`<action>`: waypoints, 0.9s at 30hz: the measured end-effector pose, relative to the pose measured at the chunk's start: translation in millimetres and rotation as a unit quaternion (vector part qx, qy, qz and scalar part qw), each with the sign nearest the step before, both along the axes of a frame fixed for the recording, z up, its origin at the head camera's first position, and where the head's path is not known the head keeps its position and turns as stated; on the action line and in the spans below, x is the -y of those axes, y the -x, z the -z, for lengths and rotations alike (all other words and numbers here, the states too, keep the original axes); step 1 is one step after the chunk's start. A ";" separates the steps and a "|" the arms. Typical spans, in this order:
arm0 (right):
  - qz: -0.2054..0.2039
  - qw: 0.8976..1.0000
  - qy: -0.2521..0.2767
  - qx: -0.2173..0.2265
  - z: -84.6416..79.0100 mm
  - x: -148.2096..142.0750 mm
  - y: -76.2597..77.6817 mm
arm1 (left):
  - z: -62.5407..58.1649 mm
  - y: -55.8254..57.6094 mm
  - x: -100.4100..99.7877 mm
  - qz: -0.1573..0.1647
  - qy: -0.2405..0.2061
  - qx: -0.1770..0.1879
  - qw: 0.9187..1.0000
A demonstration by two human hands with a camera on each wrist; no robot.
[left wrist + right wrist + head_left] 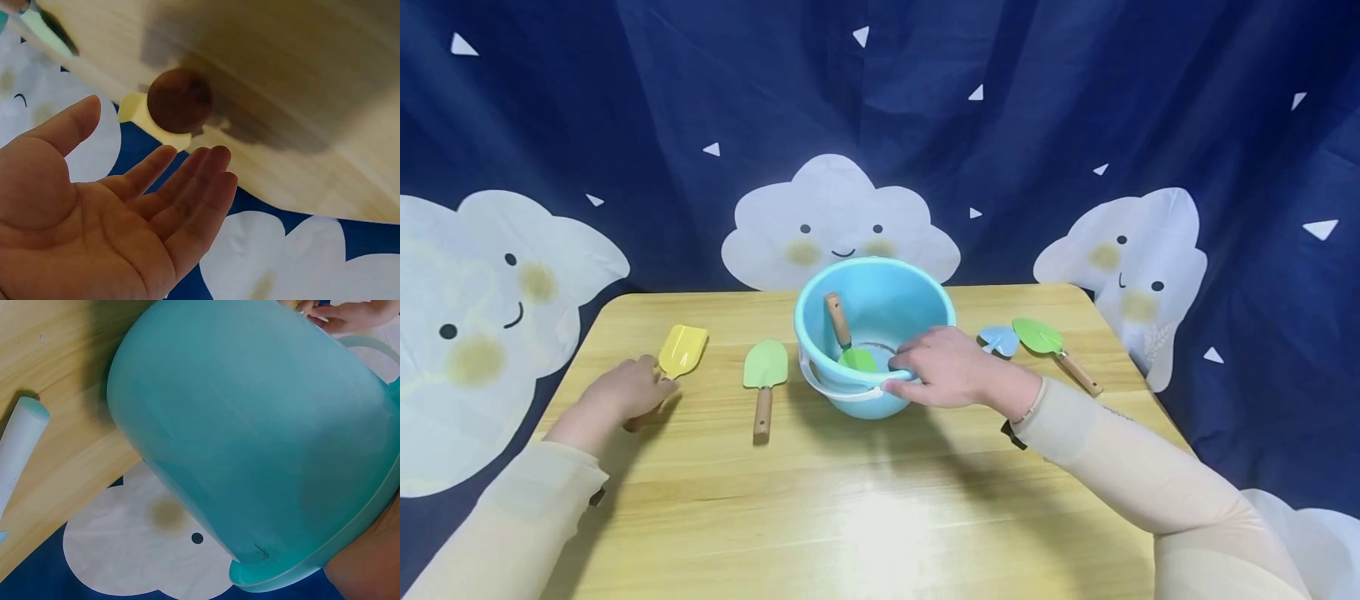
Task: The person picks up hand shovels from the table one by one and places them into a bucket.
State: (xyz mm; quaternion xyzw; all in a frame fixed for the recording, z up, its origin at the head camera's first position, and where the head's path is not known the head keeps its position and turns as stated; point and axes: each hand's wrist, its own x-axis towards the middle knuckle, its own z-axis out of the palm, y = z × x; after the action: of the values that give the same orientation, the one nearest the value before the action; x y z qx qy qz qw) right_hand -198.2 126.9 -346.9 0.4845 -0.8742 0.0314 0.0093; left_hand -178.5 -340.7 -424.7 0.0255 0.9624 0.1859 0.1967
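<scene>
My right hand grips the near right rim of a light blue bucket, thumb outside and fingers over the edge. Inside the bucket a small green shovel leans with its wooden handle upward. At the left, my left hand hovers over the wooden handle of a yellow shovel. The left wrist view shows that hand with fingers extended, apart from the handle's round brown end. In the right wrist view the bucket's side hides most of the right hand.
A pale green shovel lies between my left hand and the bucket. Right of the bucket lie a blue shovel, partly hidden by my right hand, and a green leaf-shaped shovel. A dark blue curtain hangs behind the wooden table.
</scene>
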 end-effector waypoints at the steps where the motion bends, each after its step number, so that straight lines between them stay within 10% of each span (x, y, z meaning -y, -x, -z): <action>1: 0.001 1.000 0.001 0.001 0.2 0.0 -0.2 | 2.4 0.0 0.1 -0.006 -0.006 0.004 1.000; 27: -0.001 1.000 0.001 -0.002 1.6 -0.4 0.1 | 21.0 -2.5 2.5 -0.009 0.078 -0.035 0.996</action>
State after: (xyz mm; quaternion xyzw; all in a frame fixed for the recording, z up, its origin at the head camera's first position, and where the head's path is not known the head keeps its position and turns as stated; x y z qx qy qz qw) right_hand -198.3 127.3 -348.6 0.4855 -0.8736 0.0309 0.0115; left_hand -175.9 -343.2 -445.7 0.0079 0.9804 0.1109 0.1627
